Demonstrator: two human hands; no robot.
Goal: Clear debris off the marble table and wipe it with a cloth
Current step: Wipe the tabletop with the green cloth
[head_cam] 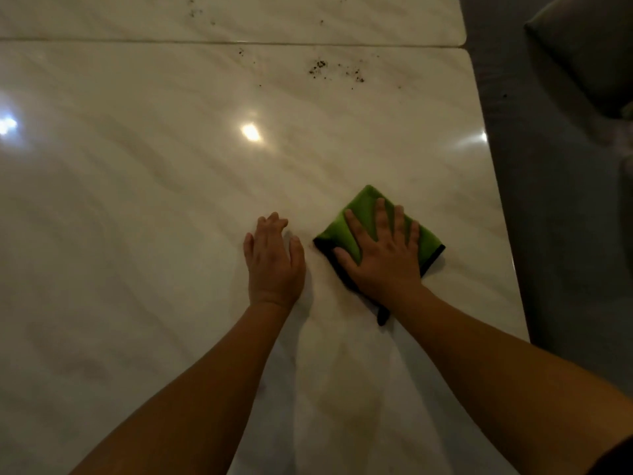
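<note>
Flat right hand pressing green cloth, left hand relaxed on marble table

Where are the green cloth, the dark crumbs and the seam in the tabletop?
green cloth (pixel 363 214): head view, on its uncovered far corner.
dark crumbs (pixel 320 65): head view, on the densest cluster, far right.
seam (pixel 205 41): head view, midway along the joint line.
</note>
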